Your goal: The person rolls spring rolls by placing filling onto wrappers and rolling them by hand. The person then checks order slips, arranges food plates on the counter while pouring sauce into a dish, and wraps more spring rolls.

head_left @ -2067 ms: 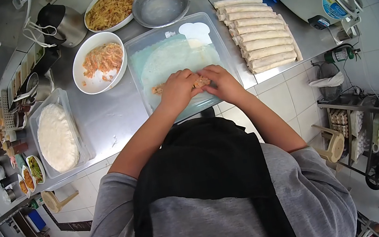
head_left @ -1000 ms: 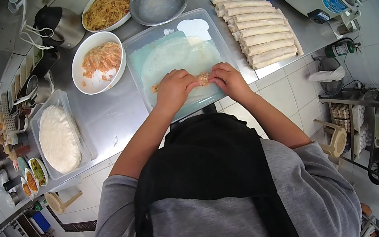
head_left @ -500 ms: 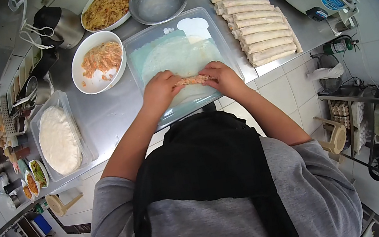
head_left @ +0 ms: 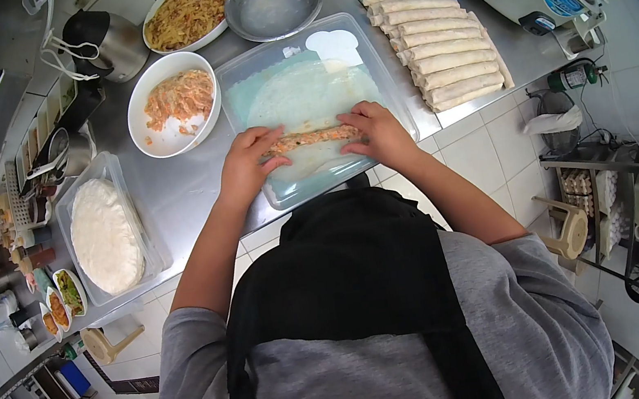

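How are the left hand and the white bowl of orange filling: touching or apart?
Apart. The head view shows steel counter between the left hand and the bowl.

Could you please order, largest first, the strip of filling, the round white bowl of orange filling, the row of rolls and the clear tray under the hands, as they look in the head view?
1. Clear tray
2. Row of rolls
3. Round white bowl
4. Strip of filling

Left fingers [head_left: 265, 137], right fingers [head_left: 358, 117] at 2 ends of filling strip [head_left: 314, 138] on wrapper [head_left: 296, 97]
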Motion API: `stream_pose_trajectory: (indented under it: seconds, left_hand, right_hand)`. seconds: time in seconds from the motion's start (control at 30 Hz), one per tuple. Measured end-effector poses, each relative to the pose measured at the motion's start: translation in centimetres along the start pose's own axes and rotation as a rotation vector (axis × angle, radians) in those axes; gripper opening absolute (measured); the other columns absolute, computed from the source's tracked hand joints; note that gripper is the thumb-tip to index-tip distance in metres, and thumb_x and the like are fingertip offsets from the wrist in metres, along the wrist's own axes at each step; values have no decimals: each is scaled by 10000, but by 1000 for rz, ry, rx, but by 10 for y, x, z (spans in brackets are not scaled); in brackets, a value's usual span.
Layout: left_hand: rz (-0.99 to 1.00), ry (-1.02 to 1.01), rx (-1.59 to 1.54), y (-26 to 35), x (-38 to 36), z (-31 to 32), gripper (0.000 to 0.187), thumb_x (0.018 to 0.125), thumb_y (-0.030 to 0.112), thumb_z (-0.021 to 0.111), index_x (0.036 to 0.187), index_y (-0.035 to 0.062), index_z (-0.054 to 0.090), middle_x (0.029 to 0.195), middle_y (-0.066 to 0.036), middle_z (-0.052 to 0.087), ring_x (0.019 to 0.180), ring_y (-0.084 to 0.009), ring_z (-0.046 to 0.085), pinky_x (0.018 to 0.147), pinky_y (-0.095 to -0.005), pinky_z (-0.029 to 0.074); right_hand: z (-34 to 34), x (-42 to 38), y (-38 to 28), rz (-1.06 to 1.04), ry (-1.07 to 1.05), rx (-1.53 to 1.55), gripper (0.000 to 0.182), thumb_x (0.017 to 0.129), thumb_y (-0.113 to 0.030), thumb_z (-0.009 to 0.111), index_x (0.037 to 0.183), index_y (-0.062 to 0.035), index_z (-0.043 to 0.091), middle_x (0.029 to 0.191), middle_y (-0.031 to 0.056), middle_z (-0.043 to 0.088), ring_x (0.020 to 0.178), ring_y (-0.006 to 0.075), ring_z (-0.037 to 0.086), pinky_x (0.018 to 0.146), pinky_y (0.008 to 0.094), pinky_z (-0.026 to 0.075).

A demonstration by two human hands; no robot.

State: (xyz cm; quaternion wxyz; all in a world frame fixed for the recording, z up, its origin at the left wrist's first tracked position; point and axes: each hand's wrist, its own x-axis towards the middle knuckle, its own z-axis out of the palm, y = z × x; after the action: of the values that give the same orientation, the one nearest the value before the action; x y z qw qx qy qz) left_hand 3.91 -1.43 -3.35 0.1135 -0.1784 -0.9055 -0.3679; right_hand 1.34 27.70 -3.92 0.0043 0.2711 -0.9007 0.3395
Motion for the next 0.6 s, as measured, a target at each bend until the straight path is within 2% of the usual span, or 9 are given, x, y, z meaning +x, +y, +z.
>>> stream_pose_trajectory:
  seconds: [0.07,0.13,0.2,0.27,0.3,0.37,0.5,0.6]
  left_hand:
    - [-26,-208,98,-4,-2,2,582,671,249,840,1225,140,700,1015,-58,646,959,-247,597,835,-350,504]
    - [-27,-198,111,9,3,2,592,674,266,835,1235,144,694,1031,-52,646,967,-247,596,840,-351,504]
    - [-23,-186,125,13,5,1,601,677,282,830,1246,148,688,1047,-46,646,976,-248,596,845,-351,504]
    - [-24,8,17,12,3,0,544,710,284,813,1224,147,701,1034,-44,645,979,-245,594,846,-350,505]
    - [-24,6,16,3,-1,0,544,710,284,813,1224,147,701,1034,-44,645,979,-245,594,846,-350,505]
    - [1,-181,54,-20,-10,-2,525,718,265,812,1215,137,704,1023,-62,635,976,-255,591,852,-354,503]
    - [-6,-133,70,-15,-12,-11,515,716,258,815,1203,128,707,1042,-83,630,986,-266,588,860,-355,502]
    - [-47,-183,100,-19,-16,-10,526,706,263,822,1200,126,704,1053,-89,628,992,-268,586,857,-344,500]
  right_hand:
    - [-3,11,-24,-68,18,-66,455,734,-217,816,1155,-94,695,1036,77,617,979,276,597,855,396,480]
    - [8,22,-42,-135,39,-134,457,740,-231,809,1164,-105,694,1045,71,618,982,265,599,878,395,471]
    - [23,35,-51,-153,-63,-111,386,768,-261,770,1125,-133,700,1070,31,606,1074,224,570,905,400,431]
    - [31,39,-46,-173,-111,-156,356,776,-260,760,1105,-140,700,1048,22,612,1059,217,578,901,395,435]
    - [29,39,-44,-171,-122,-180,349,779,-261,757,1104,-146,703,1035,20,616,1047,219,583,902,396,436]
    - [20,34,-35,-175,-141,-205,343,782,-262,753,1103,-152,707,1021,18,621,1036,220,588,904,398,437]
    - [-13,10,3,-114,-69,-100,376,772,-215,777,1133,-132,708,1034,41,638,999,251,597,876,392,476]
    - [-11,-3,14,-51,-42,-8,397,757,-176,801,1137,-104,708,1052,59,641,985,272,594,852,377,500]
